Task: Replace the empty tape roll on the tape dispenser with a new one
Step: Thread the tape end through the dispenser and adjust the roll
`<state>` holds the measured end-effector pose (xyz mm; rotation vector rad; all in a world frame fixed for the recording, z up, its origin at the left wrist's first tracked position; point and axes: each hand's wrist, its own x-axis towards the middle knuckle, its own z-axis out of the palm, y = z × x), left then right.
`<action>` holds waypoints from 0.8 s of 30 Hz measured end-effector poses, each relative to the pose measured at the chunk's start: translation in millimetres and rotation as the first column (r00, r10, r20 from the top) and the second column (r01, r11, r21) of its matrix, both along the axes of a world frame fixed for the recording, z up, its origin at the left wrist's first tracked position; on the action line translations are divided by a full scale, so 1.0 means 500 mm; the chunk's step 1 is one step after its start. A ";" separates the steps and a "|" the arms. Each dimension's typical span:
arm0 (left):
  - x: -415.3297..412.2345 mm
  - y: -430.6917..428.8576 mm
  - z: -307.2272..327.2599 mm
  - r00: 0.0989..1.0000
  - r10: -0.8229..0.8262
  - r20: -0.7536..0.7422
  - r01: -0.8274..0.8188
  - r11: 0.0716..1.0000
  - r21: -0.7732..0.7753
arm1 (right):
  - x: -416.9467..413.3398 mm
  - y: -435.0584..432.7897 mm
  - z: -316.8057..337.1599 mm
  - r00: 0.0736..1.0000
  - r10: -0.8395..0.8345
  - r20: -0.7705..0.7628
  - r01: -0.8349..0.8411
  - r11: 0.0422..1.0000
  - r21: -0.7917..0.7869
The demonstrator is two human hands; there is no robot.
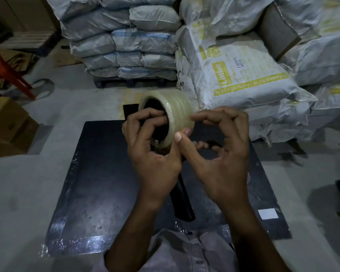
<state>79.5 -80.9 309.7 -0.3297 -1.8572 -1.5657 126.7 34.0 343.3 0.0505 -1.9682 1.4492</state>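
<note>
Clear tape roll (171, 107) — full, tilted — on black dispenser (182, 201).

The tape roll (172, 112) looks like clear glossy plastic film, pale yellowish, smooth, with faint ridges running round its outer face. The dispenser (182, 201) beneath it is black plastic with a dull sheen along its handle. The table (98, 183) has a dark, smooth top that catches light in patches; crinkled shiny clear film clings along its near edge and left edge, and a small white paper label (267, 214) sits by its right edge. The shirt (185, 254) is soft grey cloth with buttons. Behind, the sacks (243, 75) are woven white plastic, creased and slightly shiny. The floor (28, 193) is matt grey concrete. A cardboard box (6, 126) looks matt brown.
</note>
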 end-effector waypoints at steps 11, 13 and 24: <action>0.005 -0.001 0.004 0.996 0.085 0.002 -0.085 0.995 -0.060 | -0.009 0.004 -0.013 0.999 -0.031 -0.042 0.035 0.995 0.097; 0.006 -0.002 0.004 0.996 0.091 -0.009 -0.092 0.993 -0.071 | -0.010 0.006 -0.013 0.996 -0.049 -0.081 0.061 0.988 0.143; 0.013 -0.009 0.009 0.978 0.189 -0.086 -0.201 0.966 -0.164 | -0.007 -0.001 -0.014 0.999 -0.044 -0.030 0.046 0.996 0.075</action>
